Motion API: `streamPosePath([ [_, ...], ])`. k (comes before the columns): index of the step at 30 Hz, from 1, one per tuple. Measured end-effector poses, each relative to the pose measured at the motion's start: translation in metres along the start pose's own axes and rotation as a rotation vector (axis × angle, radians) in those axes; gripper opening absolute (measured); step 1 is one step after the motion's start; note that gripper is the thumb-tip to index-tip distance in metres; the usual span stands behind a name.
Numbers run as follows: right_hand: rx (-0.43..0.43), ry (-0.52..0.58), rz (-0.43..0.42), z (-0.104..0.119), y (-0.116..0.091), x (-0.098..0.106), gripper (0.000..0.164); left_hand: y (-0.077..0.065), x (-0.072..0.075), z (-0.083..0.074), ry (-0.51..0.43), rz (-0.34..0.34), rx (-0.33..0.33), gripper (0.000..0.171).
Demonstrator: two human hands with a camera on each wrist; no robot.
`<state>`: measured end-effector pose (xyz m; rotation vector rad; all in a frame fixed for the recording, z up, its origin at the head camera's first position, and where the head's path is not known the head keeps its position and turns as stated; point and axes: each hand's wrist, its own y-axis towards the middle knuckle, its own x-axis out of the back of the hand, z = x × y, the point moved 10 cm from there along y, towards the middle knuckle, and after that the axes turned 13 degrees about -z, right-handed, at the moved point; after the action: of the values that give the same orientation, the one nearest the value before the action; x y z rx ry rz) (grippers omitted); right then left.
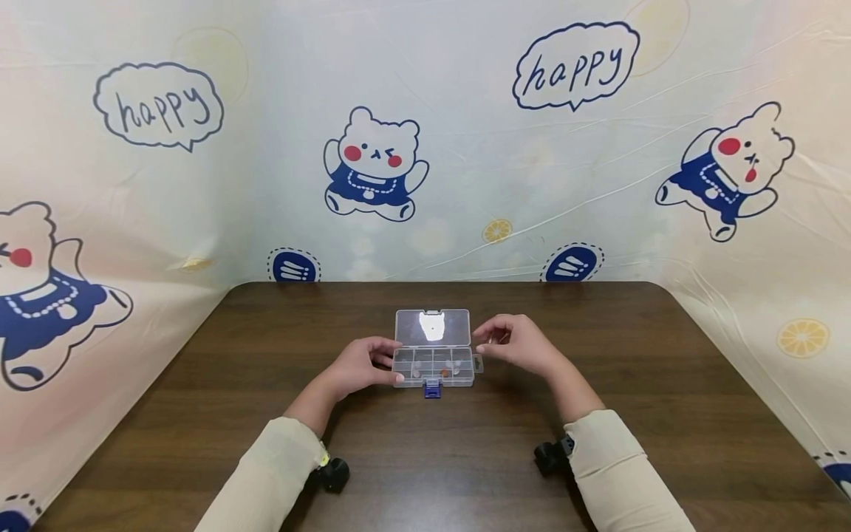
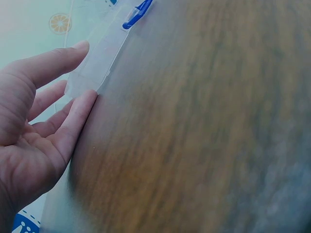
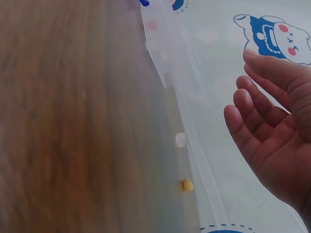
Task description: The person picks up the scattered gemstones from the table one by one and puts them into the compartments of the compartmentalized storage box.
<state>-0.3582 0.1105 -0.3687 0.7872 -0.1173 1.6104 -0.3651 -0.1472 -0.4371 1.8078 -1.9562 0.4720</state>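
A clear plastic compartment box (image 1: 403, 356) lies on the table with its lid (image 1: 412, 325) raised at the back and its blue latch (image 1: 432, 390) facing front. Several small pale pieces and an orange piece (image 1: 445, 373) sit in its compartments. My left hand (image 1: 362, 363) holds the box's left end, thumb at the front corner and fingers towards the hinge. To the right of the box hovers my right hand (image 3: 277, 116), its fingers loosely bent with nothing visible between them. Beyond the box's end in the right wrist view lie a whitish piece (image 3: 181, 140) and a yellow piece (image 3: 187, 185).
A dark wooden table (image 1: 199, 414) carries the box. Behind it and along both sides hangs a printed cloth (image 1: 465, 148) with bears and "happy" bubbles. Each sleeved wrist wears a small black camera (image 1: 335, 474).
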Motion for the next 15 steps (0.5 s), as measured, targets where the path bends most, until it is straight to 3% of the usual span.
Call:
streamPosePath([
  [15, -0.011, -0.021, -0.022, -0.013, 0.001, 0.016, 0.024, -0.001, 0.0, -0.002, 0.001, -0.002, -0.003, 0.061],
])
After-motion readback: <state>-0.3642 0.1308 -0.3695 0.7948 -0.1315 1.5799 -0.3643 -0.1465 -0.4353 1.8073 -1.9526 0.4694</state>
